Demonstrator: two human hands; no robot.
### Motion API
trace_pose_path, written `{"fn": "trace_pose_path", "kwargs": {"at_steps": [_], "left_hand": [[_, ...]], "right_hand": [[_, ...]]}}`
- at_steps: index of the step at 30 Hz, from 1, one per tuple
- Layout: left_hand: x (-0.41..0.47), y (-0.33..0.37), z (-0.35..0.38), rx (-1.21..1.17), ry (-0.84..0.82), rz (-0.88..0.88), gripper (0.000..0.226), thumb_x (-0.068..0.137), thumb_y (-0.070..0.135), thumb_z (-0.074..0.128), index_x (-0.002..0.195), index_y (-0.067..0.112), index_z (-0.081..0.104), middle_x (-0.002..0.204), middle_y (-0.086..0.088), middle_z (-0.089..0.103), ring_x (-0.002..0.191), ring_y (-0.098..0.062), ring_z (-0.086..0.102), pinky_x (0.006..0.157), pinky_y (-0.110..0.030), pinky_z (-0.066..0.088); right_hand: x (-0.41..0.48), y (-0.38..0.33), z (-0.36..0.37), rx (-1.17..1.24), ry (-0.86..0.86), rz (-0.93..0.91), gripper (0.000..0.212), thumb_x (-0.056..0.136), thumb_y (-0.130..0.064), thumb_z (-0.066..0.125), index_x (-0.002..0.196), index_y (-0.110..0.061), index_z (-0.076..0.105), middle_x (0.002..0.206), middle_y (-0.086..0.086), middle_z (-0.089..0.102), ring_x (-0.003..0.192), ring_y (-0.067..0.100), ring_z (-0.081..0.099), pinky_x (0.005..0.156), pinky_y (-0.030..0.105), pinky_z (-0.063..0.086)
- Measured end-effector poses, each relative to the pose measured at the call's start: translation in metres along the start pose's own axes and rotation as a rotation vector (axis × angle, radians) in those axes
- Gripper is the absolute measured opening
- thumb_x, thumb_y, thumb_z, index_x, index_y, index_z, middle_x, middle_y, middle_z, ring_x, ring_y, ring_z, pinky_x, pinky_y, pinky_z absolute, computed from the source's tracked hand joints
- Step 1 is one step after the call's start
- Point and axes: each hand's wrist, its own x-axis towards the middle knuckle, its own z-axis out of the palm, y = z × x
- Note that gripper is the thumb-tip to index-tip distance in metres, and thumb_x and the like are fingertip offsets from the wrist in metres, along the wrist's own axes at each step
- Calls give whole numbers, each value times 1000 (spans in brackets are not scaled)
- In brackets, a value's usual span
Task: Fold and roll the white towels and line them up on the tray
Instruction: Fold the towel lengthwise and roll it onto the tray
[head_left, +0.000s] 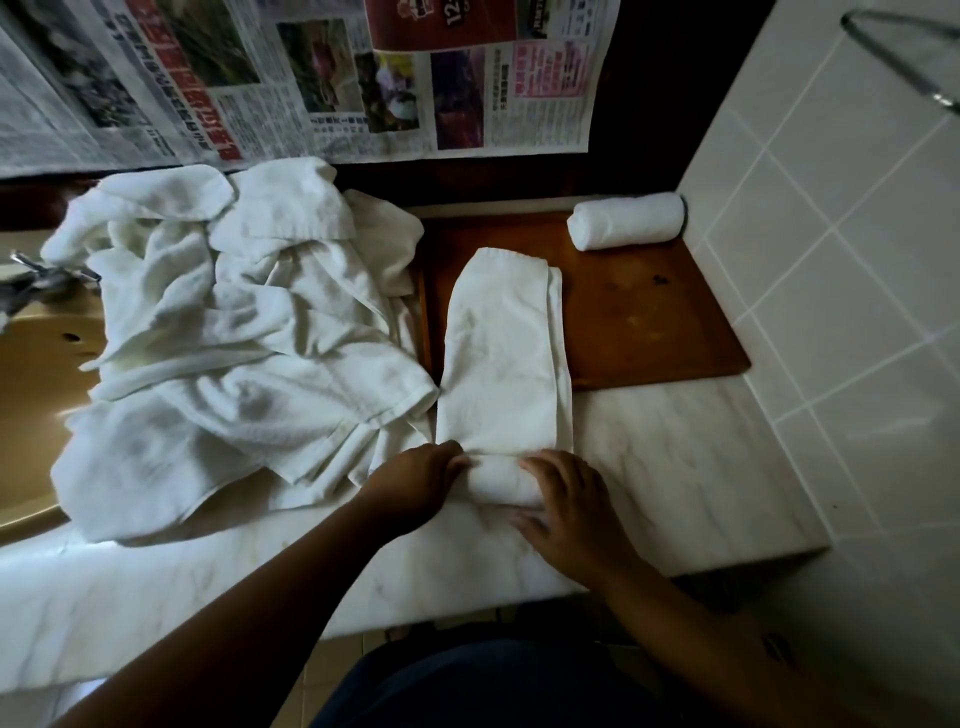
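Observation:
A folded white towel (501, 348) lies as a long strip from the marble counter up onto the wooden tray (649, 322). Its near end is rolled into a short cylinder (501, 483). My left hand (415, 483) grips the roll's left end with curled fingers. My right hand (569, 504) holds the roll's right end, fingers curved over its top. One finished rolled towel (626, 221) lies at the tray's far right corner against the tiled wall. A heap of loose white towels (234, 332) sits left of the strip.
A tan sink basin (36, 384) with a metal tap (36, 273) lies under the heap's left side. Newspaper sheets (311, 78) cover the wall behind. White tiled wall (857, 260) bounds the right. The marble counter's (701, 457) front edge is near my body.

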Motion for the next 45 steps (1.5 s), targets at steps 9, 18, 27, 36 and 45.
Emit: {"fn": "trace_pose_path", "kwargs": {"at_steps": [9,18,27,36,45], "left_hand": [[-15,1,12,243,169,137,40,96,44,43,121,13,50,117,-13,55,95,-34,57,70,-41,50],[-6,-10,18,383,189,231,52,100,55,27,118,12,50,99,-6,62,75,-30,63,61,-39,54],[15,-3,2,168,71,23,57,93,61,13,111,22,52,102,-3,63,85,-34,66,62,-41,51],[20,5,-8,352,155,82,34,100,40,32,110,20,58,109,-6,59,96,-31,60,82,-43,48],[10,-7,29,312,323,223,70,98,69,21,119,11,54,106,-7,62,91,-28,59,77,-41,51]], "right_hand": [[17,11,-12,1,-105,33,54,93,-64,45,135,-32,56,129,-10,56,117,17,53,95,39,44],[34,5,-10,-70,31,-26,41,102,-51,40,102,-19,66,114,0,61,106,25,58,85,42,46],[66,8,-10,-57,14,12,34,104,-39,40,83,-22,61,75,-5,58,67,20,55,63,36,41],[92,14,-7,19,6,173,49,98,-40,48,54,-18,51,48,-2,46,40,16,43,43,25,33],[90,13,-5,-52,69,156,39,100,-36,39,75,-17,62,72,3,57,62,23,56,57,33,40]]}}
